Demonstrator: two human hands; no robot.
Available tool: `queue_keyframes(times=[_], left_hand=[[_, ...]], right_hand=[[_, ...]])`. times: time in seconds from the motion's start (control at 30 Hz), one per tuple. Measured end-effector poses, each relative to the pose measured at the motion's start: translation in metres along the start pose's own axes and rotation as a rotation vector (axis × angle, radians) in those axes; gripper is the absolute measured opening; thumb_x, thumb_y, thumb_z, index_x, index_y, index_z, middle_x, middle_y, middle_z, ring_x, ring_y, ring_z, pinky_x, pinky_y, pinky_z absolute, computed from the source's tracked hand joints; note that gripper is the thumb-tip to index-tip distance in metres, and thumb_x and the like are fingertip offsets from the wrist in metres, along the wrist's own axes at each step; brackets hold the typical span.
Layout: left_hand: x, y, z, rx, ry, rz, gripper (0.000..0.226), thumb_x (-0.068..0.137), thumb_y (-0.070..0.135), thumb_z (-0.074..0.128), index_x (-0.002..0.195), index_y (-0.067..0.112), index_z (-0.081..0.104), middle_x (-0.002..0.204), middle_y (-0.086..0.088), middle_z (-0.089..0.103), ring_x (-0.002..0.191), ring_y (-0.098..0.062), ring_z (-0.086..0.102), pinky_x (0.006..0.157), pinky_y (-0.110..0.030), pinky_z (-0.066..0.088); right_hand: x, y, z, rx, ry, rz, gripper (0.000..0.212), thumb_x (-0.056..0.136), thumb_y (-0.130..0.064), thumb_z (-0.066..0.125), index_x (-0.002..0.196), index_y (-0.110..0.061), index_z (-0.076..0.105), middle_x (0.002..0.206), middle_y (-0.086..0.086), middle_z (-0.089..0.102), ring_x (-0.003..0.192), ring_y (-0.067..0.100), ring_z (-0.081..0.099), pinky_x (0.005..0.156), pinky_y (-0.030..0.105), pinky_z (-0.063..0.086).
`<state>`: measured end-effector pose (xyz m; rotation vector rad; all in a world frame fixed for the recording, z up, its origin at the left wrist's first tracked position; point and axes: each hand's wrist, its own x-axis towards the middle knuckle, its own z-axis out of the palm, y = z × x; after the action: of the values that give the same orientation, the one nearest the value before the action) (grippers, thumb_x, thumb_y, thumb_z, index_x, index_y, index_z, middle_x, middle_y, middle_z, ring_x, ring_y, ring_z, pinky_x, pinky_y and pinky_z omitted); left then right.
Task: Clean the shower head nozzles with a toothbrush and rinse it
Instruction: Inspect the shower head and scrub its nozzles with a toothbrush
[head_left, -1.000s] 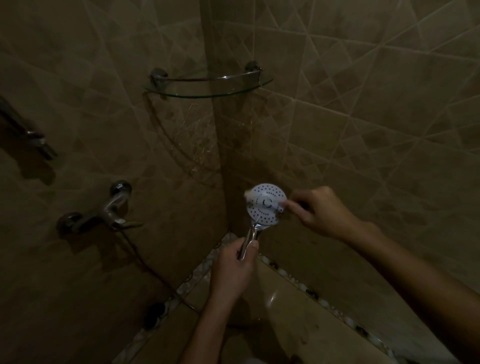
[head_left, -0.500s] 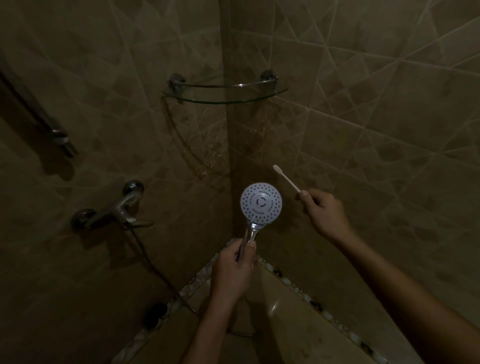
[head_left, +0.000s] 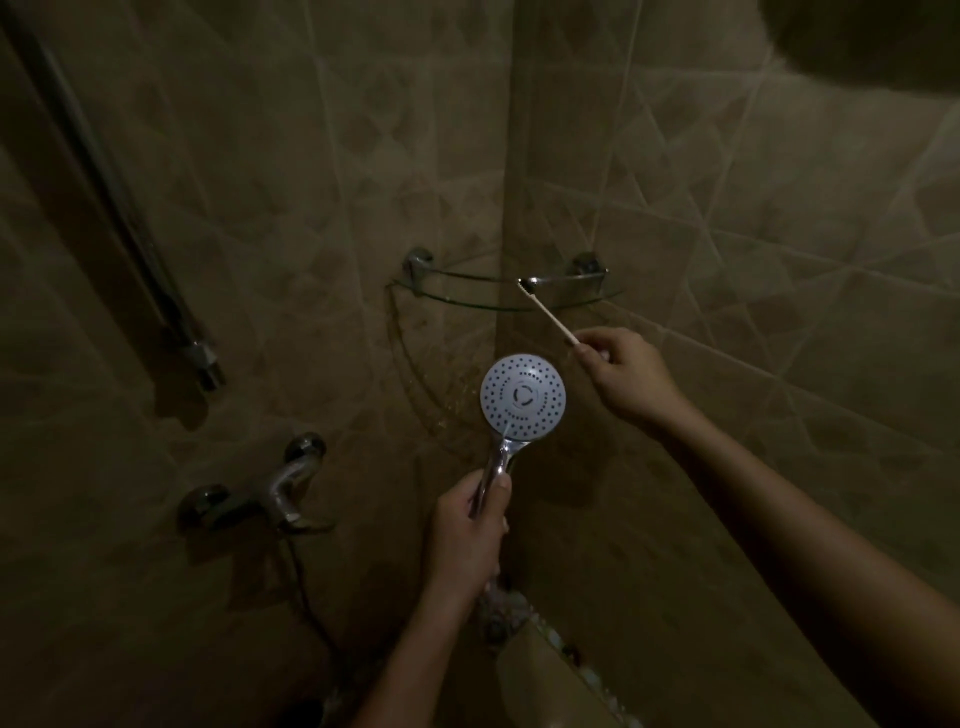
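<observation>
At shelf edge, toothbrush tip, shower head apart

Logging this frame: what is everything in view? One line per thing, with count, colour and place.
shower head: 1, white face on a chrome handle, centre, face toward the camera
toothbrush: 1, pale handle, up right of the shower head and clear of it, bristle end up by the shelf
glass corner shelf: 1, clear with chrome brackets, in the wall corner above
mixer tap: 1, chrome, left wall, lower left
hose: 1, dark, hanging below the tap
riser rail: 1, chrome, slanting down the left wall
wall tiles: many, brown, both walls
left hand: 1, grips the shower head's handle
right hand: 1, pinches the toothbrush's lower end
</observation>
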<state>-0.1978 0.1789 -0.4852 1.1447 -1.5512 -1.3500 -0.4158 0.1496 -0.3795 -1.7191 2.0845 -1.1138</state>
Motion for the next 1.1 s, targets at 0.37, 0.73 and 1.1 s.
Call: queue_keyframes(times=[0.37,0.73,1.1], left_hand=[[0.055,0.028,-0.034,-0.016,0.078,0.006,0.03,0.098,0.04,0.055,0.074,0.022,0.059,0.065,-0.002,0.055,0.036,-0.009,0.042,0.031,-0.019,0.029],[0.073,0.023,-0.048,-0.078,0.072,-0.048,0.026,0.097,0.041,0.055,0.079,0.026,0.064,0.065,-0.002,0.051,0.039,-0.01,0.039,0.031,-0.018,0.025],[0.064,0.02,-0.047,-0.066,0.096,-0.098,0.033,0.097,0.045,0.053,0.068,0.03,0.058,0.066,-0.002,0.054,0.037,-0.012,0.041,0.032,-0.016,0.025]], right_hand=[[0.156,-0.035,0.015,-0.25,-0.108,0.046,0.025,0.1,-0.015,0.057,0.121,-0.011,0.069,0.104,0.006,0.066,0.07,0.003,0.052,0.053,0.013,0.035],[0.215,-0.021,0.044,-0.434,-0.212,0.132,0.019,0.094,-0.013,0.062,0.11,-0.009,0.072,0.108,0.013,0.07,0.096,0.025,0.066,0.084,0.038,0.058],[0.212,-0.012,0.046,-0.521,-0.203,0.12,0.024,0.098,-0.029,0.058,0.102,-0.01,0.072,0.1,0.014,0.071,0.091,0.028,0.066,0.081,0.042,0.057]])
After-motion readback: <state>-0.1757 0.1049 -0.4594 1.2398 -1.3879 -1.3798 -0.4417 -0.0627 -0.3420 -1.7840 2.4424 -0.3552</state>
